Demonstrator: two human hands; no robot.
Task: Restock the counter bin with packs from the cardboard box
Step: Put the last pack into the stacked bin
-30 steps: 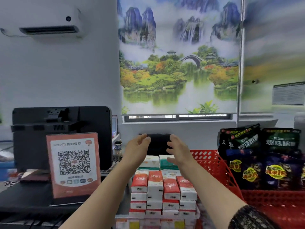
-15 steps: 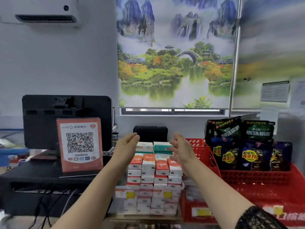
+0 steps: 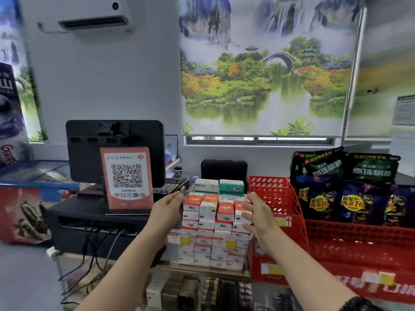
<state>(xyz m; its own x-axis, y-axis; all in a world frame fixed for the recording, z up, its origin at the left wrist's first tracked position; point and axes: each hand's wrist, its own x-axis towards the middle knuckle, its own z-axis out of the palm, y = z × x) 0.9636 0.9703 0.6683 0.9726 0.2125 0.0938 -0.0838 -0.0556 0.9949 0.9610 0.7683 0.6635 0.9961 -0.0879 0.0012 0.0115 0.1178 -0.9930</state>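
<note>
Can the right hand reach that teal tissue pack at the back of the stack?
Probably yes. The right hand is open and empty close to the teal plastic-wrapped tissue pack, which lies uncovered on top. Only the lower red-and-white packs stand between, and the hand could pass over them.

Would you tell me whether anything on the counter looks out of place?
Nothing spilled or damaged. The tissue packs rise above the clear bin, their top row uneven; a white pack and a teal pack lie flat behind it.
</note>
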